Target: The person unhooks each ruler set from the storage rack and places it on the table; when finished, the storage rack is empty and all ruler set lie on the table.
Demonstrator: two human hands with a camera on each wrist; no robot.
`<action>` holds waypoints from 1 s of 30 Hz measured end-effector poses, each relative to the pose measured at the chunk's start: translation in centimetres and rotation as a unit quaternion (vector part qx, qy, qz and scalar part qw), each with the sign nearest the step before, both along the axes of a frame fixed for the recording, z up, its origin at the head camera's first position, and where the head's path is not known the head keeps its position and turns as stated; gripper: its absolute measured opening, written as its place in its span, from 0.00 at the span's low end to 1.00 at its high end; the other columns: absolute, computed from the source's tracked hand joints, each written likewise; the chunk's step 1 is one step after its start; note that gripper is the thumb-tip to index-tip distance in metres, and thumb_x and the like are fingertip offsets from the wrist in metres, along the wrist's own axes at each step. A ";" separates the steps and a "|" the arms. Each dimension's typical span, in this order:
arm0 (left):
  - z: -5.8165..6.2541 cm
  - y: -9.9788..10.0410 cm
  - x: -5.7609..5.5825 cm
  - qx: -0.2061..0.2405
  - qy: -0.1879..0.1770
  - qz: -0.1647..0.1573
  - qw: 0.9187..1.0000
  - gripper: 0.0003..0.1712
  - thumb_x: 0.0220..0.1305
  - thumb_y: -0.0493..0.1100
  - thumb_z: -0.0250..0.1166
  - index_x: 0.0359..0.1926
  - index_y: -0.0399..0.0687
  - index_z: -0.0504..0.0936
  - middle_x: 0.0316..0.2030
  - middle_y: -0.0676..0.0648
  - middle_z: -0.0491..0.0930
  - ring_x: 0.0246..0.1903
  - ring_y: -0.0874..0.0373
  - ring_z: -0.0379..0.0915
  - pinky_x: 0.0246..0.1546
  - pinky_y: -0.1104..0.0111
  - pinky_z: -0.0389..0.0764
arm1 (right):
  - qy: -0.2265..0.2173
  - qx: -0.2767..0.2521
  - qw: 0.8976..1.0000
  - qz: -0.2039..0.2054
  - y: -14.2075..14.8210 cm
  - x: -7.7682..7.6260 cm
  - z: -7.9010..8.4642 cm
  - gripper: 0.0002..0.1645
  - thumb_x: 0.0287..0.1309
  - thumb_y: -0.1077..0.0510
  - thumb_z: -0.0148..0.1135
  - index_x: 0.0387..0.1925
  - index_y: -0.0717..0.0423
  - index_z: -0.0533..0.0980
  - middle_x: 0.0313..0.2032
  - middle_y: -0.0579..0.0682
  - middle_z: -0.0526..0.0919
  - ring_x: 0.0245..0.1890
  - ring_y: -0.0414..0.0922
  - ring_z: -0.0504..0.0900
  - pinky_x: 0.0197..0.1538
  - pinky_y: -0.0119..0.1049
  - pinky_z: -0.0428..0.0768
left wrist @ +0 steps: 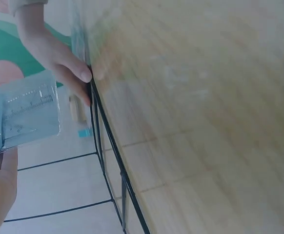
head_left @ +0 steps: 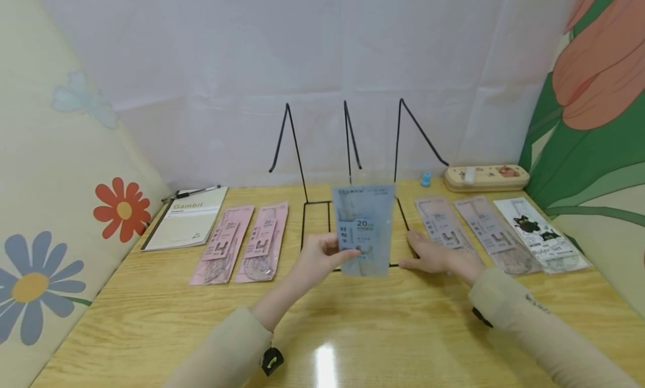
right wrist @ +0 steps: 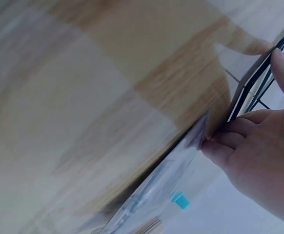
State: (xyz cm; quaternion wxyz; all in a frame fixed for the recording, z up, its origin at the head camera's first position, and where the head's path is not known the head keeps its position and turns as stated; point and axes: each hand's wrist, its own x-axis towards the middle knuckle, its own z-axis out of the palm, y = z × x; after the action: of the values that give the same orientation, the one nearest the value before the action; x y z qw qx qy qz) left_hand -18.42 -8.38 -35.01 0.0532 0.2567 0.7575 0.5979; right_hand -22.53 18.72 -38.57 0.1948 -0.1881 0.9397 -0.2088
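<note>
In the head view, my left hand holds a blue ruler set packet upright, its thumb across the front. The ruler inside the packet shows through clear plastic in the left wrist view. A black wire display rack stands on the table behind the packet, with three tall hooked prongs. My right hand grips the rack's front right base corner. In the right wrist view, the right hand's thumb touches the wire, and the other fingers bend in beside it.
Two pink ruler packets and a Gambit notebook with a pen lie left. Two more pink packets and a white cat ruler set lie right. Behind them are a pencil case and a small blue object.
</note>
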 end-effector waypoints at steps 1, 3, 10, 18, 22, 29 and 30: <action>0.0 -0.2 0.4 0.000 -0.001 -0.007 1.000 0.17 0.59 0.36 0.65 0.49 0.35 0.80 0.45 0.36 0.83 0.40 0.54 0.84 0.42 0.67 0.84 | 0.001 -0.001 1.000 0.001 0.0 0.0 0.0 0.53 0.66 0.42 0.51 0.69 0.75 0.38 0.70 0.73 0.38 0.71 0.66 0.39 0.73 0.58 0.43; 0.1 -0.6 1.0 0.002 -0.005 -0.017 1.000 0.17 0.59 0.36 0.65 0.49 0.34 0.80 0.45 0.36 0.83 0.39 0.58 0.84 0.41 0.67 0.84 | 0.001 -0.002 1.000 0.002 0.0 0.0 0.0 0.52 0.66 0.43 0.51 0.69 0.75 0.38 0.70 0.73 0.38 0.71 0.66 0.39 0.73 0.58 0.43; -0.7 -4.6 1.7 -0.054 -0.023 0.015 0.998 0.17 0.58 0.41 0.66 0.47 0.36 0.81 0.42 0.37 0.84 0.35 0.61 0.83 0.39 0.69 0.84 | -0.003 -0.002 1.000 -0.002 0.0 0.0 -0.1 0.53 0.66 0.41 0.51 0.69 0.74 0.38 0.70 0.72 0.38 0.72 0.65 0.38 0.73 0.57 0.42; -0.4 -10.9 0.6 -0.116 -0.062 0.109 0.985 0.23 0.60 0.44 0.65 0.52 0.33 0.77 0.43 0.36 0.83 0.36 0.59 0.84 0.38 0.70 0.84 | 0.001 -0.001 1.000 -0.002 0.0 0.0 -0.2 0.53 0.65 0.41 0.51 0.69 0.75 0.39 0.71 0.72 0.38 0.72 0.65 0.39 0.73 0.58 0.43; 0.7 -14.6 -0.5 -0.139 -0.086 0.164 0.973 0.27 0.63 0.48 0.63 0.55 0.31 0.74 0.47 0.34 0.81 0.35 0.66 0.81 0.39 0.72 0.83 | 0.002 0.002 1.000 -0.002 0.0 0.1 -0.2 0.53 0.65 0.41 0.51 0.69 0.75 0.40 0.70 0.72 0.39 0.72 0.65 0.39 0.73 0.58 0.43; 2.7 -22.0 -2.3 -0.226 -0.116 0.224 0.941 0.39 0.64 0.57 0.59 0.64 0.31 0.66 0.52 0.36 0.79 0.36 0.69 0.78 0.39 0.72 0.82 | 0.001 0.003 1.000 -0.001 0.0 0.2 -0.1 0.53 0.65 0.41 0.51 0.70 0.74 0.40 0.71 0.72 0.39 0.72 0.65 0.39 0.73 0.58 0.43; 2.9 -23.2 -2.4 -0.242 -0.126 0.230 0.934 0.40 0.64 0.59 0.58 0.64 0.32 0.65 0.51 0.37 0.79 0.36 0.67 0.77 0.39 0.71 0.81 | 0.003 0.004 1.000 0.001 0.0 0.2 -0.1 0.53 0.65 0.41 0.51 0.70 0.74 0.40 0.71 0.72 0.39 0.72 0.65 0.39 0.73 0.58 0.43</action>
State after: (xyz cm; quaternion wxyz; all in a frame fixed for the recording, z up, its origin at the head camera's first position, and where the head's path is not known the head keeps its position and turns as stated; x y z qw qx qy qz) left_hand -20.84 -31.56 -32.11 0.0693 -0.0225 0.9047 0.4198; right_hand -22.35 18.69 -38.69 0.1931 -0.1883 0.9411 -0.2042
